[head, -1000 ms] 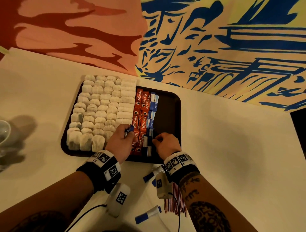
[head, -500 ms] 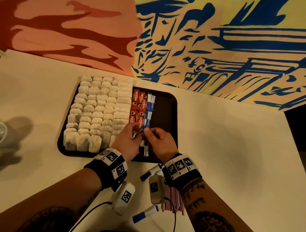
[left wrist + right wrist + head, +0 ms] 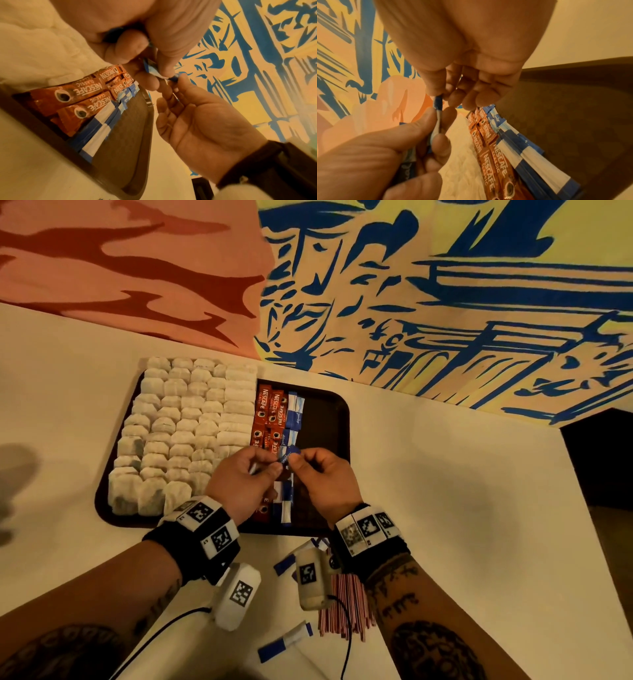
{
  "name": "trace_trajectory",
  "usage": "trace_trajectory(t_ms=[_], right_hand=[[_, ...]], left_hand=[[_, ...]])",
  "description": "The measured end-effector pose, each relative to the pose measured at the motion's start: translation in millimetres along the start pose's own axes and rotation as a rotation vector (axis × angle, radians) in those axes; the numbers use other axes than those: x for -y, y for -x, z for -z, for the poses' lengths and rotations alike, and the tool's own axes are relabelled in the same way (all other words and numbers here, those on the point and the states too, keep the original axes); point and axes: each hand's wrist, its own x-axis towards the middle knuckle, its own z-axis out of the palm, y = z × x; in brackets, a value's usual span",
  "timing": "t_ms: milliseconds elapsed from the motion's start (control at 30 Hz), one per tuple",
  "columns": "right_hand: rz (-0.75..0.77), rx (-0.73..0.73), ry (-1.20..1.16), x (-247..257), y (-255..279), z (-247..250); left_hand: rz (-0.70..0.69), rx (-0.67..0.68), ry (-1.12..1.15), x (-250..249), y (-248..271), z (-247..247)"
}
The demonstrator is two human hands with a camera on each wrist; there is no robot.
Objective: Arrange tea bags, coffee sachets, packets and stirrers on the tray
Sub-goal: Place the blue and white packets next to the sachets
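we hold one blue-and-white packet (image 3: 287,457) above the tray (image 3: 329,412), left hand (image 3: 245,484) pinching one end, right hand (image 3: 322,477) the other, probably to square it before laying it beside the blue column (image 3: 294,412). tea bags (image 3: 185,433) fill the tray's left; stirrers (image 3: 342,601) wait on the table.
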Motion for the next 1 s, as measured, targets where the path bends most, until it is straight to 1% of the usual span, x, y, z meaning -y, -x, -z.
trace_trajectory(t_ms=[67, 133, 267, 333, 467, 633, 800, 1000], right_hand=[[-0.005, 0.009, -0.014, 0, 0, -4], [-0.027, 0.0, -0.039, -4, -2, -10], [-0.067, -0.029, -0.069, -7, -13, -13], [-0.084, -0.058, -0.012, -5, -24, -10], [-0.165, -0.117, 0.103, -5, -55, 0], [-0.173, -0.076, 0.355, -9, -94, -1], [-0.235, -0.022, 0.531, -12, -118, -12], [-0.242, -0.021, 0.526, -19, -118, -18]], left_hand=[[-0.014, -0.014, 0.01, -1, -1, -2], [-0.026, -0.011, -0.028, 0, -3, -4], [-0.001, -0.016, -0.089, 7, -7, 0], [0.027, -0.035, -0.104, 11, -11, 7], [0.143, -0.083, 0.036, 18, -20, 25], [0.259, -0.138, 0.181, 24, -31, 39], [0.255, -0.134, 0.189, 29, -34, 40], [0.252, -0.122, 0.169, 28, -34, 36]])
